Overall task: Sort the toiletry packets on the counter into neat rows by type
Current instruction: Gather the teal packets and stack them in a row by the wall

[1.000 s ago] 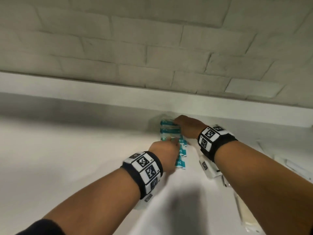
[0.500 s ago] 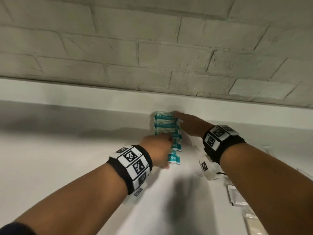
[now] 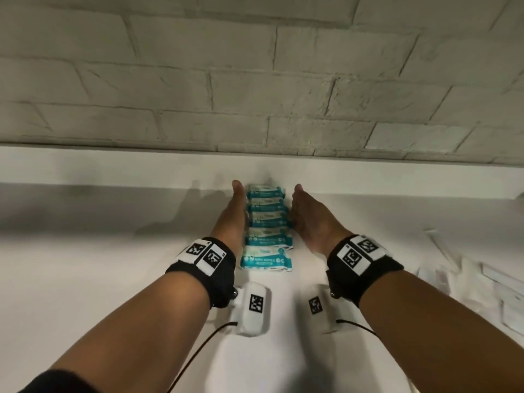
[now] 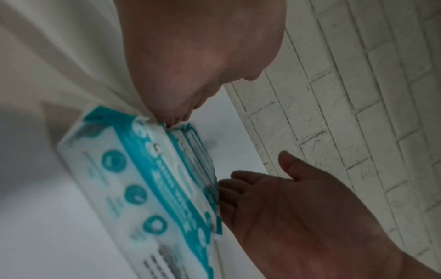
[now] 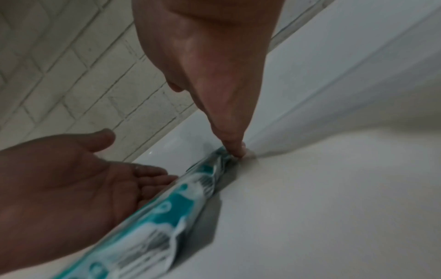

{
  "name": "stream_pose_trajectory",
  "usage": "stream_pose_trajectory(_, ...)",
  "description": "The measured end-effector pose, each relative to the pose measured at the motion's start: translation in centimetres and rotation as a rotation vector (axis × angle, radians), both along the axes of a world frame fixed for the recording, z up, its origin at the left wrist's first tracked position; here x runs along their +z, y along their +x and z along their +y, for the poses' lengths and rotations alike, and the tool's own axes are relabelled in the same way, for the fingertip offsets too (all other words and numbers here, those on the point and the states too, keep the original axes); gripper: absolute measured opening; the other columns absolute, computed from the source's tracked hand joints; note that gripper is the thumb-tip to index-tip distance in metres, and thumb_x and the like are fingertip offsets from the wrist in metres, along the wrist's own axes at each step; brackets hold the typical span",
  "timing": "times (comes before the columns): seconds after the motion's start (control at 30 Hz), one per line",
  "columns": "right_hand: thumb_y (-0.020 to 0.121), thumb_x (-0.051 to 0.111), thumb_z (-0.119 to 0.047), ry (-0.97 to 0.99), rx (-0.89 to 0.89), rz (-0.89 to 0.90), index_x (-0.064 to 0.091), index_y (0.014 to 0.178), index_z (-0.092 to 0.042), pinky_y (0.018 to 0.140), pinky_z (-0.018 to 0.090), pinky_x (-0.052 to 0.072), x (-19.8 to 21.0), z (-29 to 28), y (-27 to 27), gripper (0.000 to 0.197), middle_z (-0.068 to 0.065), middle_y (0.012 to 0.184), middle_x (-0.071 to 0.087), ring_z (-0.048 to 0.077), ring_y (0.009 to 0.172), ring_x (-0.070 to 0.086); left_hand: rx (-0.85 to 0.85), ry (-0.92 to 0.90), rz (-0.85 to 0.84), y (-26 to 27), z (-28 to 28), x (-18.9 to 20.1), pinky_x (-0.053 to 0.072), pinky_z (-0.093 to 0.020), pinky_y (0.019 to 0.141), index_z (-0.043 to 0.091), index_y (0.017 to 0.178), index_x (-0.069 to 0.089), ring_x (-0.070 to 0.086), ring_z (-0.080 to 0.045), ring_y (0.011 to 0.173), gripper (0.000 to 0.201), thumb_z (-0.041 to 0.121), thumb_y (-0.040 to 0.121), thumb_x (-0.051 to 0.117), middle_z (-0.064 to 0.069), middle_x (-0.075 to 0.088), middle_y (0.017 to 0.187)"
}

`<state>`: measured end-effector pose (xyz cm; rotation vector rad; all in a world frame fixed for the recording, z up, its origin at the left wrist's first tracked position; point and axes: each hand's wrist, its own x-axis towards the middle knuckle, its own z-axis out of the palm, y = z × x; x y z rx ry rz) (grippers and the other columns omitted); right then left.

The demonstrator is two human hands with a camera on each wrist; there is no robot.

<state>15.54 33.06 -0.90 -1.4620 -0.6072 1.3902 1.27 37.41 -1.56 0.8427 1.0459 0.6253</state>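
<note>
Several teal-and-white wipe packets [image 3: 266,228] lie overlapped in one straight row running from me toward the back ledge of the white counter [image 3: 99,279]. My left hand [image 3: 234,211] stands on edge along the row's left side, fingers straight and against the packets. My right hand [image 3: 309,214] mirrors it on the right side. In the left wrist view, the left hand [image 4: 190,66] meets the packets [image 4: 152,179] at their far corner, with the right hand [image 4: 286,207] opposite. In the right wrist view, the right fingertips [image 5: 235,149] touch the packets [image 5: 167,207].
Other pale packets [image 3: 496,285] lie scattered on the counter at the far right. A low white ledge [image 3: 113,168] and a painted brick wall [image 3: 255,80] close off the back, just beyond the row.
Both hands came off the top of the packets and now stand flat against the row's two sides. The row looks straighter, and my view has swung to face it squarely.
</note>
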Motion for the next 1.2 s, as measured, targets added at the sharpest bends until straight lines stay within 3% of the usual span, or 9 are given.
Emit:
stream_pose_trajectory(0.13, 0.102, 0.031, -0.046, -0.018, 0.038, 0.040, 0.058, 0.121, -0.016, 0.079, 0.029, 0.050, -0.4, -0.1, -1.2, 0.045, 0.017, 0.125, 0.061, 0.023, 0.107, 0.063, -0.021, -0.034, -0.017, 0.5, 0.2, -0.9, 0.049, -0.059, 0.093, 0.017, 0.115, 0.068, 0.069, -0.038, 0.097, 0.091, 0.085, 0.076, 0.022, -0.020, 0.071, 0.108)
stream_pose_trajectory(0.4, 0.103, 0.029, -0.042, -0.007, 0.073, -0.258, 0.038, 0.144, -0.008, 0.102, 0.033, 0.035, 0.5, 0.9, 0.2, 0.054, 0.012, 0.148, 0.041, 0.030, 0.133, 0.043, -0.033, 0.046, 0.001, 0.1, 1.9, -0.4, 0.054, -0.039, 0.080, 0.019, 0.097, 0.066, 0.073, -0.028, 0.087, 0.075, 0.077, 0.086, 0.019, -0.009, 0.075, 0.092)
stream_pose_trajectory(0.6, 0.103, 0.032, -0.037, -0.014, 0.046, -0.089, 0.060, 0.093, -0.017, 0.082, 0.022, 0.043, 0.3, 1.8, 0.1, 0.036, -0.003, 0.092, 0.064, 0.010, 0.088, 0.059, -0.064, 0.083, -0.012, 0.2, 2.7, -0.8, 0.052, -0.042, 0.090, 0.018, 0.109, 0.066, 0.071, -0.028, 0.095, 0.081, 0.079, 0.083, 0.019, -0.013, 0.073, 0.104)
stream_pose_trajectory(0.7, 0.103, 0.031, -0.042, -0.054, 0.052, -0.196, 0.045, 0.139, -0.011, 0.100, 0.027, 0.033, 0.7, 0.1, 0.9, 0.050, 0.003, 0.136, 0.052, 0.021, 0.128, 0.047, 0.014, 0.104, 0.042, -1.0, 2.3, -0.6, 0.039, -0.037, 0.105, 0.015, 0.131, 0.051, 0.060, -0.020, 0.116, 0.080, 0.074, 0.088, 0.018, -0.006, 0.063, 0.125)
stream_pose_trajectory(0.8, 0.099, 0.032, -0.050, -0.049, 0.086, -0.126, 0.022, 0.151, -0.011, 0.119, 0.032, 0.016, -0.5, -1.8, 1.9, 0.066, 0.003, 0.159, 0.022, 0.017, 0.146, 0.022, 0.032, 0.075, -0.017, -3.1, -0.2, -0.9, 0.020, -0.027, 0.110, 0.015, 0.152, 0.018, 0.026, -0.017, 0.144, 0.085, 0.073, 0.089, 0.018, -0.001, 0.028, 0.155)
stream_pose_trajectory(0.9, 0.100, 0.029, -0.050, -0.045, 0.104, 0.001, 0.011, 0.153, -0.017, 0.122, 0.033, 0.006, -1.3, -4.2, 2.2, 0.066, -0.005, 0.160, 0.012, 0.010, 0.147, 0.011, 0.003, 0.114, -0.096, -4.5, -3.5, -1.4, 0.030, -0.024, 0.107, 0.012, 0.140, 0.041, 0.049, -0.004, 0.128, 0.073, 0.063, 0.095, 0.016, 0.004, 0.055, 0.137)
stream_pose_trajectory(1.0, 0.100, 0.024, -0.051, -0.023, 0.177, 0.083, 0.014, 0.153, -0.021, 0.120, 0.031, 0.005, -1.3, -6.4, 0.9, 0.062, -0.017, 0.154, 0.024, 0.007, 0.146, 0.016, 0.025, 0.134, -0.145, -3.9, -6.2, -0.6, 0.043, -0.018, 0.072, 0.024, 0.089, 0.052, 0.067, 0.008, 0.066, 0.051, 0.053, 0.099, 0.012, 0.019, 0.072, 0.067)
stream_pose_trajectory(1.1, 0.104, 0.023, -0.040, 0.024, 0.279, 0.026, 0.045, 0.131, -0.031, 0.114, 0.025, 0.018, -0.4, -7.4, -1.1, 0.036, -0.019, 0.125, 0.056, 0.005, 0.128, 0.044, -0.008, 0.193, -0.135, -3.2, -7.0, -1.1, 0.046, -0.017, 0.075, 0.028, 0.096, 0.057, 0.069, 0.006, 0.076, 0.056, 0.053, 0.100, 0.008, 0.018, 0.074, 0.078)
stream_pose_trajectory(1.2, 0.103, 0.038, -0.015, 0.036, 0.398, -0.223, 0.050, 0.129, -0.015, 0.104, 0.022, 0.041, 0.6, -7.4, -1.6, 0.029, 0.001, 0.125, 0.062, 0.014, 0.116, 0.058, -0.003, 0.177, -0.152, -2.9, -6.9, -1.2, 0.045, -0.025, 0.086, 0.027, 0.102, 0.063, 0.071, -0.002, 0.087, 0.063, 0.058, 0.098, 0.008, 0.010, 0.076, 0.090)
